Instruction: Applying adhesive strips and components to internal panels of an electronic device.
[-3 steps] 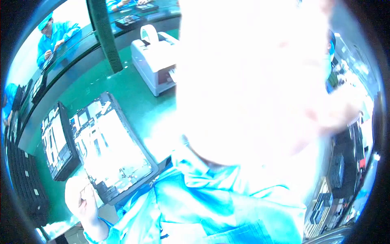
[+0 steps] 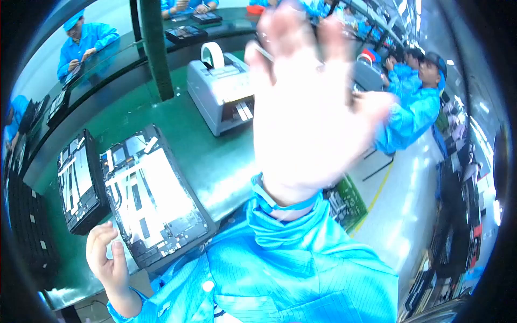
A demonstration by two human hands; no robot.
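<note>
My right hand point(image 2: 309, 116) is raised close to the camera, palm toward me, with its fingers spread. It is overexposed, its fingertips are smeared, and nothing shows in it. Low at the left, my left hand point(image 2: 109, 261) hovers by the near left corner of an opened tablet-like device point(image 2: 156, 199). Its fingers are loosely bent, the thumb stands apart, and I see nothing held. That device lies on the green bench with white panels, ribbon cables and circuit boards exposed. Left of it sits a thicker, similar opened device point(image 2: 78, 183), perhaps a stack.
A grey tape dispenser point(image 2: 218, 94) with a white roll on top stands at the back of the green bench point(image 2: 140, 102). Black trays point(image 2: 29, 231) are piled at the left edge. A green post point(image 2: 156, 54) rises behind. People in blue point(image 2: 414, 113) sit right and beyond.
The strong glare has faded, and my right hand looks smaller, farther from the camera, with its fingers discernible. My left hand's thumb and fingers stand farther apart.
</note>
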